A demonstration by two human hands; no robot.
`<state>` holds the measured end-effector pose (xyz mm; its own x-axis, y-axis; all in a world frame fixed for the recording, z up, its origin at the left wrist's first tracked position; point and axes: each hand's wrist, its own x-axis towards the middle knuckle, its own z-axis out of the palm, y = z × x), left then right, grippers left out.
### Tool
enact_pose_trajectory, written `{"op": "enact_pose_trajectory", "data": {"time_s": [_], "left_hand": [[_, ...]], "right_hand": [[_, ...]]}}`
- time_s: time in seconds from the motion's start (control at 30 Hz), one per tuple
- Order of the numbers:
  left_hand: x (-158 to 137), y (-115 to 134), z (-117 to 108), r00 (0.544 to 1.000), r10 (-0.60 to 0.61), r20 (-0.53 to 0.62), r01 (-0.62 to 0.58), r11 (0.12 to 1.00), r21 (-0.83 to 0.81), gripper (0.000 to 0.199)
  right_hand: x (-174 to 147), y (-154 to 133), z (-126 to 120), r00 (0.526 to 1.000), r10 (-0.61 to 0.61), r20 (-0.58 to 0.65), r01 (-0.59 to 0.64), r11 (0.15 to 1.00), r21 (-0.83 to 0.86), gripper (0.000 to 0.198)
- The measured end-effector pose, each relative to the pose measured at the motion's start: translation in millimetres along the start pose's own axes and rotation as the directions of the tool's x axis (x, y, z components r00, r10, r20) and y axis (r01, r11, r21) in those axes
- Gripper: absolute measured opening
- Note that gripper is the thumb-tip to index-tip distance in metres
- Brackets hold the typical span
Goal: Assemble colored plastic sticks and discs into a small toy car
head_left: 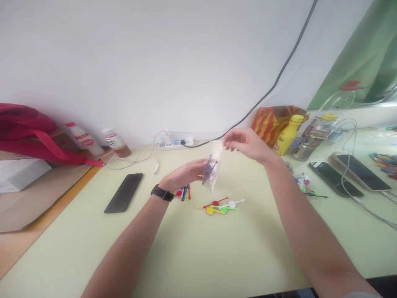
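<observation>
A small clear plastic bag (214,167) hangs tilted above the table between my two hands. Dark blue arrow-shaped plastic pieces show through its film. My left hand (189,171), with a black watch on the wrist, is closed around the bag's lower left side. At the bag's upper corner, my right hand (243,142) pinches the film between thumb and fingers. Below lie loose plastic spinner arrows: a red one (215,203), a white one (232,204), a yellow one (210,211) and a green one (223,210). Another small pile of coloured pieces (185,193) lies beside my left wrist.
A black phone (124,193) lies at left. Two bottles, a power strip (176,142) and cables line the wall. To the right stand a yellow bottle (287,134) and a striped bag (263,124), with more pieces (305,186) and two phones nearer me.
</observation>
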<state>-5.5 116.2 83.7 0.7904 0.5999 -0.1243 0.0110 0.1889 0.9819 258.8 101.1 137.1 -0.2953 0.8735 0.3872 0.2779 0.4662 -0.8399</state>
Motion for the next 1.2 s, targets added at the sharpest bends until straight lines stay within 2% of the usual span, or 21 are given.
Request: {"op": "enact_pose_trajectory", "data": {"time_s": [0.1,0.13,0.2,0.27,0.37,0.4,0.47,0.53,0.57,0.63,0.7,0.77,0.87,0.97,1.03,1.1,1.13,1.2], "left_hand": [[-1.2,-2.0,-10.7,0.992,0.048,-0.121,-0.044,0.999,0.031,0.036],[-2.3,-2.1,-15.4,0.983,0.055,-0.178,-0.048,0.998,0.043,0.037],[-4.6,-2.2,-25.5,0.95,0.07,-0.305,-0.054,0.997,0.059,0.04],[-5.8,-3.0,-35.3,0.916,0.082,-0.393,-0.063,0.996,0.061,0.044],[-3.9,-5.7,-45.3,0.888,0.108,-0.447,-0.093,0.994,0.056,0.037],[-2.6,-6.6,-46.8,0.88,0.127,-0.457,-0.117,0.992,0.05,0.033],[0.2,-7.8,-47.1,0.867,0.164,-0.47,-0.173,0.985,0.025,0.027],[2.0,-8.0,-44.9,0.857,0.172,-0.486,-0.208,0.978,-0.02,0.025],[2.3,-7.7,-43.5,0.854,0.166,-0.493,-0.214,0.976,-0.042,0.025],[1.8,-7.1,-41.2,0.855,0.148,-0.497,-0.213,0.974,-0.075,0.028],[0.6,-6.8,-40.1,0.862,0.138,-0.487,-0.204,0.975,-0.085,0.03],[-0.5,-7.5,-39.9,0.875,0.134,-0.465,-0.188,0.98,-0.071,0.034],[-0.4,-11.0,-39.9,0.894,0.156,-0.42,-0.163,0.986,0.019,0.041],[2.1,-17.6,-39.3,0.892,0.19,-0.409,-0.117,0.973,0.198,0.044],[4.7,-22.5,-38.3,0.887,0.212,-0.41,-0.084,0.947,0.309,0.045],[7.8,-26.9,-36.7,0.891,0.225,-0.395,-0.067,0.924,0.376,0.047],[9.3,-28.7,-35.5,0.897,0.224,-0.38,-0.06,0.916,0.398,0.047],[11.8,-31.0,-32.2,0.914,0.217,-0.344,-0.051,0.9,0.432,0.046]], "right_hand": [[1.0,20.5,-7.0,0.984,0.142,-0.107,-0.152,0.983,-0.1,0.021],[0.9,27.7,-9.3,0.972,0.213,-0.098,-0.228,0.956,-0.182,0.02],[0.5,40.6,-12.0,0.926,0.375,0.039,-0.335,0.867,-0.369,0.019],[0.7,49.3,-10.0,0.839,0.503,0.209,-0.358,0.798,-0.484,0.022],[2.8,53.6,5.8,0.703,0.548,0.453,-0.263,0.793,-0.549,0.026],[3.5,53.5,14.3,0.644,0.539,0.543,-0.208,0.807,-0.553,0.028],[4.4,52.9,34.2,0.489,0.519,0.701,-0.121,0.836,-0.535,0.034],[4.4,53.1,53.7,0.355,0.535,0.767,-0.099,0.837,-0.538,0.038],[4.2,53.6,61.6,0.309,0.549,0.776,-0.097,0.83,-0.549,0.038],[3.8,54.2,71.3,0.269,0.558,0.785,-0.094,0.827,-0.555,0.037],[3.8,52.2,71.0,0.293,0.536,0.792,-0.101,0.841,-0.531,0.034],[3.8,44.9,61.8,0.361,0.502,0.786,-0.131,0.861,-0.491,0.03],[2.7,23.1,39.1,0.496,0.473,0.728,-0.166,0.874,-0.456,0.027],[-1.9,-4.5,16.6,0.688,0.391,0.611,-0.1,0.886,-0.453,0.028],[-7.1,-21.1,5.8,0.82,0.279,0.499,-0.06,0.91,-0.409,0.027],[-13.2,-34.2,-0.8,0.929,0.176,0.326,-0.05,0.931,-0.36,0.026],[-16.0,-39.4,-2.5,0.967,0.122,0.222,-0.042,0.942,-0.333,0.026],[-20.2,-47.3,-3.3,1.0,0.006,0.016,-0.001,0.955,-0.297,0.024]]}}
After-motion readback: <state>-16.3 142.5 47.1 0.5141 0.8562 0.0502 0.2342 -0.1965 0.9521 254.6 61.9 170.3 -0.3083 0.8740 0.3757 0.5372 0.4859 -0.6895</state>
